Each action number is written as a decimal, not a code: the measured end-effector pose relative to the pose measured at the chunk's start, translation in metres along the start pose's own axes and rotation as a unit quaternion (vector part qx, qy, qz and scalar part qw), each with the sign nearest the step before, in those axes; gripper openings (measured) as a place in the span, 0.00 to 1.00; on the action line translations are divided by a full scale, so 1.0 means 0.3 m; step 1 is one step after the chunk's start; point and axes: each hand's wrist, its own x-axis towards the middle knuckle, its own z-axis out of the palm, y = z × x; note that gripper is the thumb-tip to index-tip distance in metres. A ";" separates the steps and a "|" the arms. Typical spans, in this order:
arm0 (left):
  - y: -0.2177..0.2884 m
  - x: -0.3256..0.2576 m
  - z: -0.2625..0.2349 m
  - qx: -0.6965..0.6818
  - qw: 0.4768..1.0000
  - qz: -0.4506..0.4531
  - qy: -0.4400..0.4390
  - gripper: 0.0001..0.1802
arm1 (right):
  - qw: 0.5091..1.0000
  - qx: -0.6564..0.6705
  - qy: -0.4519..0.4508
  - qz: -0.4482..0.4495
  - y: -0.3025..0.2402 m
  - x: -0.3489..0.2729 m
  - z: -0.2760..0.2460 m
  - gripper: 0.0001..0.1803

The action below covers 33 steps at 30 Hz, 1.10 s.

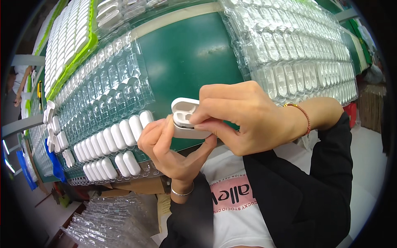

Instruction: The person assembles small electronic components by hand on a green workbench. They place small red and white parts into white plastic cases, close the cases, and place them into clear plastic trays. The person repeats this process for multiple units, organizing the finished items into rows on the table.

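Note:
A white earbud charging case (189,132) with its lid up sits in front of me above the green table. My left hand (175,159) is closed around its lower body, thumb and fingers on opposite sides. From the right, my right hand (246,118) reaches to the open case, with its thumb and fingertips pinched on the white inner insert (182,117). A dark gap shows between that insert and the case body. My right fingers hide the right part of the insert, including whether anything else is there.
On the left, a clear plastic tray (109,89) carries rows of white closed cases (109,139). Stacked clear trays of parts (285,45) stand at the right. A green-edged tray of white pieces (68,45) lies far left. Loose clear trays (109,219) are below the table.

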 end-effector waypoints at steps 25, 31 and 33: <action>0.070 0.040 0.020 -0.086 0.994 -0.027 0.068 0.50 | 0.937 0.262 -0.001 0.229 -0.063 -0.054 -0.094 0.23; 0.086 -0.047 -0.018 -0.238 0.969 -0.028 -0.053 0.49 | 0.844 0.391 -0.031 0.366 -0.137 -0.175 -0.034 0.17; 0.079 -0.080 -0.102 -0.393 0.902 -0.122 -0.131 0.51 | 0.952 0.200 -0.044 0.228 -0.131 -0.220 -0.009 0.13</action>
